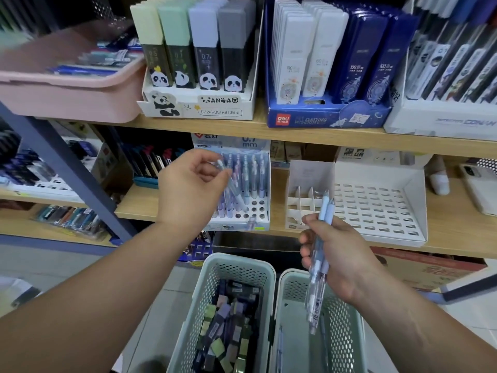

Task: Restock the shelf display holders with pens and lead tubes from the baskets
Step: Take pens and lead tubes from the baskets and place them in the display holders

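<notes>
I read the pens (pixel 320 267) as pale blue with clear barrels; the left basket (pixel 215 267) and right basket (pixel 347 332) are pale green, dotted with holes; the lead tubes (pixel 228 327) inside are lavender, olive and navy; the panda box (pixel 199 103) is white with black-and-white pandas, its display tubes (pixel 204 47) capped yellow, mint, lavender, grey; the tray (pixel 67 98) is pink; the shelf (pixel 309 134) is light wood.

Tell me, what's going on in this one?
A person is restocking stationery. The left hand pinches a pen at the partly filled pen holder on the middle shelf. The right hand grips a few more pens over the right basket. The left basket holds lead tubes.
</notes>
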A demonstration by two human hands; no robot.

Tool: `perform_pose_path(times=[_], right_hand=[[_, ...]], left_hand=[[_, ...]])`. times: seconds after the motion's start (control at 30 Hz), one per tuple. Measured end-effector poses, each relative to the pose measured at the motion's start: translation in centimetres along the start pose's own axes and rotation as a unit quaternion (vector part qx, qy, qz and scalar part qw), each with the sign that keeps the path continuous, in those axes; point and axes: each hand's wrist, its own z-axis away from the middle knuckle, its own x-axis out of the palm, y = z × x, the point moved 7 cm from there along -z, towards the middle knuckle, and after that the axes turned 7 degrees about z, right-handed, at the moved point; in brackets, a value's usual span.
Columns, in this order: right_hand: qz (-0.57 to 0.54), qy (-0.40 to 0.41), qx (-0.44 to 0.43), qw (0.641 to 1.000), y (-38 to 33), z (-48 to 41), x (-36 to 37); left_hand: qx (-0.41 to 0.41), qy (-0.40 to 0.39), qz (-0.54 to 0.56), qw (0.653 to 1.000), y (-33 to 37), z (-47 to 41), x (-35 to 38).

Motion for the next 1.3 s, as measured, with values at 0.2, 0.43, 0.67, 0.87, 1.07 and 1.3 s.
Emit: perform_pose_path(times=[0.2,0.43,0.67,0.87,1.07,1.3], right_hand=[[0.002,-0.005,-0.019,1.000,-0.2,-0.2,-0.3],[0.006,-0.004,-0.022,1.000,-0.1,-0.2,-1.1],[-0.003,-0.001,-0.024,1.000,-0.4,-0.4,-1.9],[-0.005,-0.003,-0.024,1.000,-0.5,-0.5,-2.1],[-0.002,-0.001,-0.022,1.000,-0.4,-0.6,-2.2],[-0.002,0.003,-0.021,1.000,-0.4,-0.4,-2.3]], left_hand=[[0.107,-0.004,-0.092,0.990,0.9,-0.3,1.1],[0.166,-0.029,-0.175,0.970,1.4,0.4,3.4],[0.150,-0.030,-0.188,0.970,1.3,0.3,4.0],[0.128,-0.021,-0.181,0.975,1.2,0.1,4.0],[0.110,-0.020,-0.191,0.975,0.9,-0.4,3.9],[0.070,-0.016,-0.193,0.979,0.3,-0.7,3.7]])
